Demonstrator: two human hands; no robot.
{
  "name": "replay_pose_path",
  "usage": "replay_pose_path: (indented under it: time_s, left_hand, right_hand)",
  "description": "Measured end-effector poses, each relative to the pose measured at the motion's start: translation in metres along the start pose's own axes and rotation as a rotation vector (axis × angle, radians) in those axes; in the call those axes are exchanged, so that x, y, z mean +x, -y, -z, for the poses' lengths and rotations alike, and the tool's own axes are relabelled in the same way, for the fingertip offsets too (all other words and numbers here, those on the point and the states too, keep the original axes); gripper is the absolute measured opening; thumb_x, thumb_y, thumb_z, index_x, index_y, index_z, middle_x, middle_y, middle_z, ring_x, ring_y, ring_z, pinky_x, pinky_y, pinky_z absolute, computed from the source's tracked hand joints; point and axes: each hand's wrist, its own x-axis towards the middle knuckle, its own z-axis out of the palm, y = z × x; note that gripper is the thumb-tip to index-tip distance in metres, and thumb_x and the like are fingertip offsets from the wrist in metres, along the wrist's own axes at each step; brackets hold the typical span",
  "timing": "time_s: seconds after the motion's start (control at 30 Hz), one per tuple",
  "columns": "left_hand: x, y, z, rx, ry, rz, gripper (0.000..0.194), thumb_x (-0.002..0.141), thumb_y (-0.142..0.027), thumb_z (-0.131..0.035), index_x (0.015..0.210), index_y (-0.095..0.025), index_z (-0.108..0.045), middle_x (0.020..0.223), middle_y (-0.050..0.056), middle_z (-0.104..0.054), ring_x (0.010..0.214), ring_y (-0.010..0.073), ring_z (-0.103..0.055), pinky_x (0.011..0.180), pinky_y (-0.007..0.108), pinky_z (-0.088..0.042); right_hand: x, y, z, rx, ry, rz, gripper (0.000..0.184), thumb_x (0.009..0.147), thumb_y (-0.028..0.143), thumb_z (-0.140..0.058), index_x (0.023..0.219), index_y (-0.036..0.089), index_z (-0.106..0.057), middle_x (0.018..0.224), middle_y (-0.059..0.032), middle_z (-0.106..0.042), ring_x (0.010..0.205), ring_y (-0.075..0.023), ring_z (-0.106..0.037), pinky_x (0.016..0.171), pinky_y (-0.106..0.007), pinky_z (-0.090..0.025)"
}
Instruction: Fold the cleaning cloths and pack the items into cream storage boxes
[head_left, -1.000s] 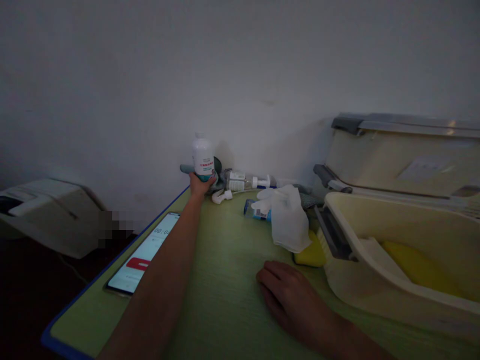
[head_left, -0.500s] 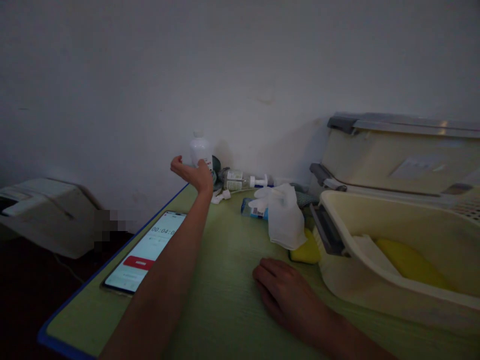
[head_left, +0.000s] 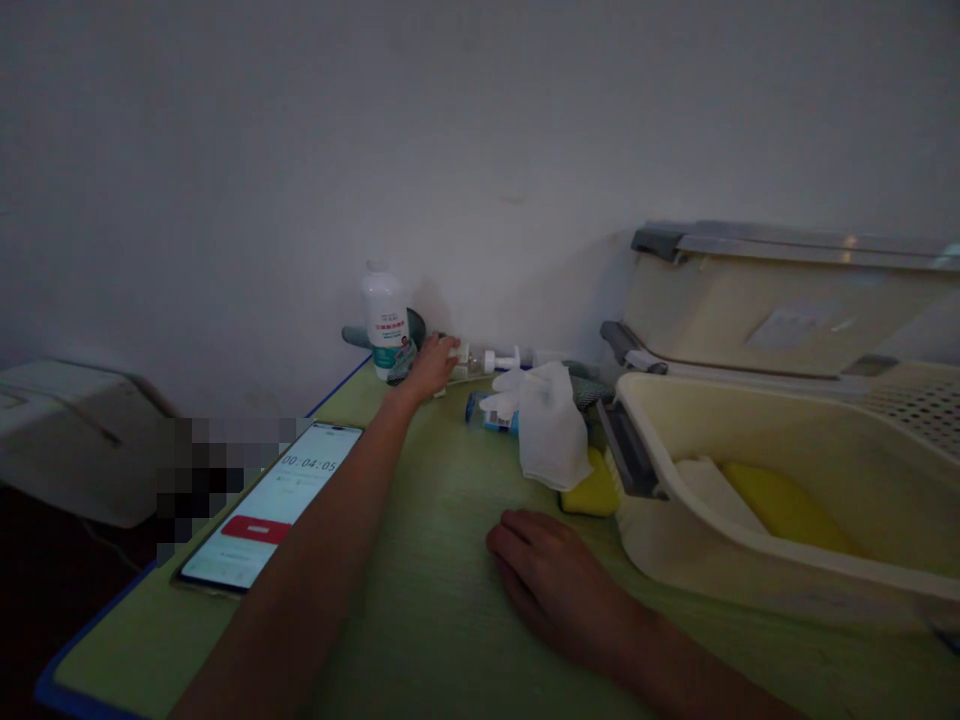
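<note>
My left hand [head_left: 432,368] reaches to the back of the table, at a clear pump bottle [head_left: 474,358] with a white pump head, which lies on its side. The thumb is over the bottle's label; the other fingers are mostly hidden, so a grip cannot be made out. Just left of this hand stands a white bottle [head_left: 386,315] with red and green print, with dark grey-green mesh cloth [head_left: 412,325] behind it. My right hand [head_left: 544,570] rests on the green table [head_left: 427,560], its fingers loosely curled in, with nothing visible in them.
A phone [head_left: 255,520] showing a timer lies under my left forearm. White gloves [head_left: 553,425] lie over a blue-labelled bottle [head_left: 499,418] and near a yellow sponge [head_left: 592,488]. At right, a cream basket [head_left: 720,580] holds yellow and white items, before a lidded box [head_left: 750,310].
My left hand has moved right and down from in front of the white bottle to the lying pump bottle. My right hand stays on the table. The view has shifted slightly.
</note>
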Motion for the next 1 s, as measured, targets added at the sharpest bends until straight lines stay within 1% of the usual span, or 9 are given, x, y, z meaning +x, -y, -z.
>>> replay_pose_path:
  time_s: [0.1,0.2,0.27,0.33,0.5,0.63,0.8,0.87,1.0]
  left_hand:
    - [0.003,0.003,0.010,-0.028,0.027,0.033,0.033,0.083,-0.026,-0.060,0.113,-0.015,-0.053,0.117,0.009,-0.053,0.105,0.0228,-0.054,0.090,0.044,-0.045]
    - [0.000,0.005,0.014,-0.071,0.015,0.099,0.054,0.065,-0.019,-0.074,0.115,-0.014,-0.051,0.118,0.009,-0.046,0.115,0.0259,-0.047,0.100,0.039,-0.037]
    - [-0.004,0.006,0.012,-0.113,0.012,0.140,0.060,0.059,-0.020,-0.077,0.113,-0.014,-0.051,0.118,0.010,-0.043,0.118,0.0278,-0.044,0.101,0.038,-0.035]
    - [-0.009,0.007,0.007,-0.174,0.029,0.164,0.060,0.060,-0.023,-0.076,0.112,-0.014,-0.048,0.115,0.011,-0.046,0.115,0.0275,-0.047,0.097,0.037,-0.039]
    - [-0.017,0.004,-0.001,-0.355,0.093,0.160,0.068,0.064,-0.025,-0.072,0.122,-0.017,-0.035,0.107,0.009,-0.057,0.100,0.0206,-0.058,0.083,0.032,-0.048]
    - [-0.015,0.006,-0.003,-0.444,0.107,0.181,0.071,0.068,-0.027,-0.069,0.128,-0.017,-0.032,0.120,0.013,-0.054,0.109,0.0216,-0.055,0.091,0.033,-0.044]
    - [-0.010,0.013,-0.004,-0.512,0.085,0.247,0.056,0.079,-0.031,-0.057,0.129,-0.015,-0.039,0.132,0.015,-0.045,0.123,0.0241,-0.045,0.099,0.034,-0.039]
    - [-0.010,0.014,-0.003,-0.540,0.085,0.265,0.059,0.078,-0.031,-0.059,0.131,-0.015,-0.038,0.130,0.015,-0.047,0.120,0.0244,-0.047,0.096,0.034,-0.041]
    - [-0.014,0.012,-0.002,-0.595,0.125,0.269,0.081,0.064,-0.020,-0.072,0.135,-0.016,-0.031,0.126,0.016,-0.051,0.108,0.0231,-0.056,0.088,0.035,-0.047]
  right_hand:
    - [0.000,0.001,0.002,0.002,0.014,-0.017,0.012,0.081,0.008,-0.047,0.081,0.017,-0.054,0.077,-0.0028,-0.058,0.071,-0.0155,-0.053,0.065,-0.026,-0.039]
    - [0.001,0.001,0.003,0.010,0.018,-0.024,0.012,0.083,0.008,-0.046,0.080,0.017,-0.053,0.077,-0.0028,-0.058,0.071,-0.0151,-0.053,0.065,-0.026,-0.038]
    - [0.001,0.002,0.003,0.020,0.015,-0.019,0.012,0.084,0.009,-0.045,0.081,0.017,-0.053,0.078,-0.0032,-0.059,0.071,-0.0151,-0.053,0.065,-0.026,-0.038]
    - [0.001,0.001,0.003,0.029,0.013,-0.017,0.013,0.085,0.009,-0.044,0.081,0.017,-0.053,0.079,-0.0035,-0.059,0.072,-0.0152,-0.054,0.066,-0.026,-0.039]
    - [0.001,0.000,0.002,0.043,0.010,-0.014,0.012,0.083,0.009,-0.045,0.080,0.017,-0.054,0.078,-0.0029,-0.058,0.071,-0.0151,-0.053,0.065,-0.026,-0.039]
    - [0.001,0.000,0.002,0.050,0.013,-0.018,0.012,0.083,0.009,-0.045,0.079,0.016,-0.053,0.077,-0.0028,-0.057,0.069,-0.0146,-0.052,0.063,-0.026,-0.038]
    - [0.001,0.000,0.002,0.043,0.014,-0.015,0.012,0.082,0.007,-0.046,0.079,0.016,-0.053,0.077,-0.0029,-0.058,0.070,-0.0147,-0.052,0.065,-0.026,-0.038]
    - [0.001,0.000,0.002,0.049,0.011,-0.014,0.012,0.083,0.007,-0.046,0.079,0.016,-0.053,0.077,-0.0032,-0.058,0.070,-0.0147,-0.053,0.064,-0.026,-0.038]
    - [0.001,0.000,0.002,0.062,0.010,-0.014,0.011,0.083,0.008,-0.046,0.079,0.016,-0.053,0.077,-0.0035,-0.058,0.071,-0.0147,-0.053,0.064,-0.026,-0.038]
